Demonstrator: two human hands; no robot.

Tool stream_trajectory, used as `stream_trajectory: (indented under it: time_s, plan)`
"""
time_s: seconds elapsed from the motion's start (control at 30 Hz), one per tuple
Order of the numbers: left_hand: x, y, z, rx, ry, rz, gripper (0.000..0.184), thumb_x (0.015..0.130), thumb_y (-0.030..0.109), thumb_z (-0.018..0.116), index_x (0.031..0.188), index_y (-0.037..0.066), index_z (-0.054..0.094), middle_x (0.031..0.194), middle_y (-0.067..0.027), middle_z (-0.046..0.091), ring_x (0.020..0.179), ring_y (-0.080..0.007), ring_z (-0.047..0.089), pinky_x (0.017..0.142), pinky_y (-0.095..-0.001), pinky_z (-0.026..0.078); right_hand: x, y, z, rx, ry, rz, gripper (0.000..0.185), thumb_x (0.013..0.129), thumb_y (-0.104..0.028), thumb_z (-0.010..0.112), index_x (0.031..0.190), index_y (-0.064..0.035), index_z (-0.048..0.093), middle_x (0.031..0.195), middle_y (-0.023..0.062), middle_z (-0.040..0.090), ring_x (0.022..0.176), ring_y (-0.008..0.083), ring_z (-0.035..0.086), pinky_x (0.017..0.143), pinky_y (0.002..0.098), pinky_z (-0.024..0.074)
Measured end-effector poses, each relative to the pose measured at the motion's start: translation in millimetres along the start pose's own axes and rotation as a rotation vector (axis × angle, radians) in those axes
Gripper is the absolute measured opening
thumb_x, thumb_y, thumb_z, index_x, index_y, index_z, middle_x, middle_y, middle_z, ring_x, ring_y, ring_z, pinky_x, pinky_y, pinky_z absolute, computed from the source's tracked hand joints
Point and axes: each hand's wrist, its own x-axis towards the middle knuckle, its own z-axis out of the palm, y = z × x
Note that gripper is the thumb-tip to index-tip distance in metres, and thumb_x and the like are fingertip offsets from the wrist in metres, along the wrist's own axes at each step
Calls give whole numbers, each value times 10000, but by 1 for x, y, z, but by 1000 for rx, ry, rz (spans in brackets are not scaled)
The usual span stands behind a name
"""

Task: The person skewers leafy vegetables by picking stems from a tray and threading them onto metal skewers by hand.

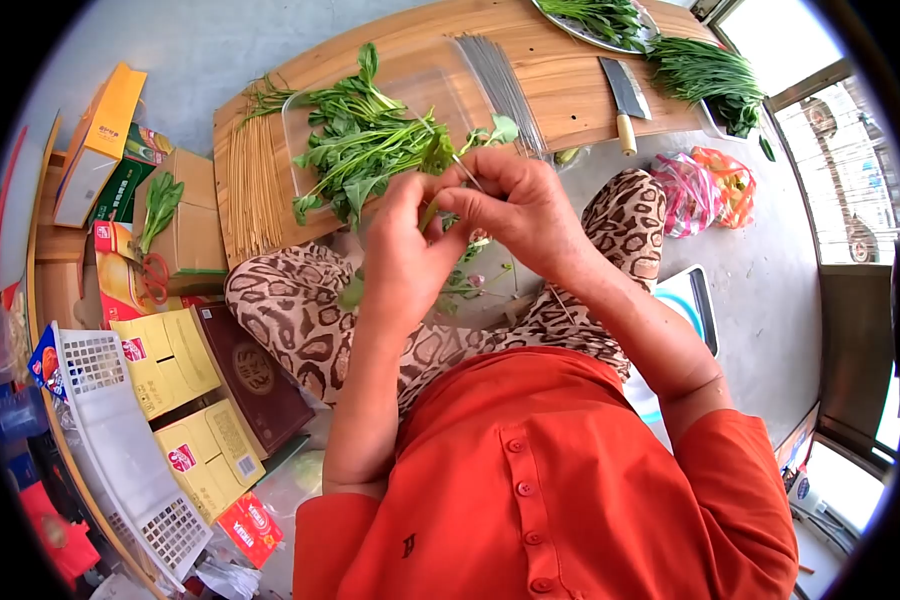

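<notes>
My left hand [415, 235] is closed, pinching a stem of leafy greens [437, 152] in front of me. Close against it, my right hand [515, 205] has its fingers closed around a thin skewer [467, 172], whose end meets the greens. Exactly where the skewer enters the greens is hidden by the fingers. Just beyond both hands, a clear plastic tray [292, 120] holds a loose heap of leafy greens [355, 150]. To its right lies a row of thin metal skewers [505, 90]. Bamboo skewers [255, 185] are laid out at the tray's left.
A cleaver [625, 95] rests on the wooden table [565, 65], its handle over the edge. Chives [705, 75] and a plate of greens [653, 30] are at the far right. Plastic bags [690, 190] sit on the floor. Boxes [195, 225] and red scissors [155, 277] are left.
</notes>
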Motion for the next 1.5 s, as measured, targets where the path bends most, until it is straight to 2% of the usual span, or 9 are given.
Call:
stream_trajectory:
  time_s: [0.07, 0.17, 0.33, 0.43, 0.53, 0.77, 1.07, 1.13, 1.5]
  plan:
    - [0, -3, 0, -770, -78, -30, 118, 851, 31, 626, 958, -2, 587, 871, -23, 603, 682, -99, 558, 632, -232, 454, 0, 1, -5, 20, 25, -17, 113, 863, -101, 628, 880, 11, 622, 697, 39, 648, 642, 47, 548, 569, 234, 449]
    - [-2, -15, -11, -846, -106, -123, 141, 895, 58, 603, 1019, -10, 599, 874, -18, 623, 704, -66, 556, 638, -213, 452, -1, 0, -11, -22, 34, 50, 134, 873, -116, 626, 909, 13, 621, 689, 23, 619, 650, 33, 512, 555, 232, 427]
    - [6, -24, -19, -1049, -6, -205, 153, 886, 52, 609, 1020, -23, 599, 824, -40, 614, 705, -101, 563, 647, -229, 440, -15, -12, -18, -89, -11, 131, 206, 941, -175, 525, 939, 7, 622, 647, 36, 548, 601, 66, 478, 552, 237, 412]
    - [11, -35, -26, -1074, -25, -177, 175, 887, 76, 613, 1043, 0, 592, 897, -61, 617, 759, -135, 548, 682, -267, 430, -26, -22, -19, -164, -123, 160, 234, 961, -176, 474, 966, 3, 625, 671, 81, 569, 608, 122, 525, 576, 272, 438]
    - [13, -33, -27, -1064, -6, -172, 168, 887, 71, 614, 1039, 6, 588, 884, -59, 612, 770, -138, 554, 687, -268, 434, -33, -28, -16, -196, -168, 110, 212, 945, -154, 484, 997, -2, 622, 767, 155, 629, 692, 267, 609, 658, 356, 477]
    - [12, -28, -26, -1088, 8, -149, 149, 903, 99, 604, 1025, 15, 584, 879, -48, 608, 729, -118, 539, 634, -249, 427, -34, -32, -16, -213, -183, 126, 207, 935, -153, 493, 995, -8, 628, 750, 167, 621, 694, 273, 622, 655, 360, 480]
    - [9, -23, -28, -1094, 19, -162, 187, 916, 142, 597, 1048, 9, 588, 894, -50, 609, 664, -108, 510, 520, -219, 384, -34, -28, -15, -208, -169, 100, 199, 931, -151, 498, 991, -16, 632, 734, 161, 615, 675, 265, 613, 647, 360, 478]
    - [8, -22, -27, -1091, 28, -170, 196, 916, 146, 598, 1054, 7, 591, 890, -50, 611, 656, -109, 509, 517, -219, 382, -35, -23, -15, -213, -194, 53, 240, 977, -194, 462, 1046, -43, 635, 565, -31, 391, 511, 56, 359, 469, 243, 314]
    - [9, -22, -28, -1118, 20, -180, 211, 918, 158, 595, 1055, -3, 602, 868, -50, 611, 646, -113, 507, 512, -221, 384, -35, -21, -14, -216, -203, 30, 236, 978, -189, 462, 1045, -42, 634, 582, -30, 411, 522, 54, 373, 475, 241, 324]
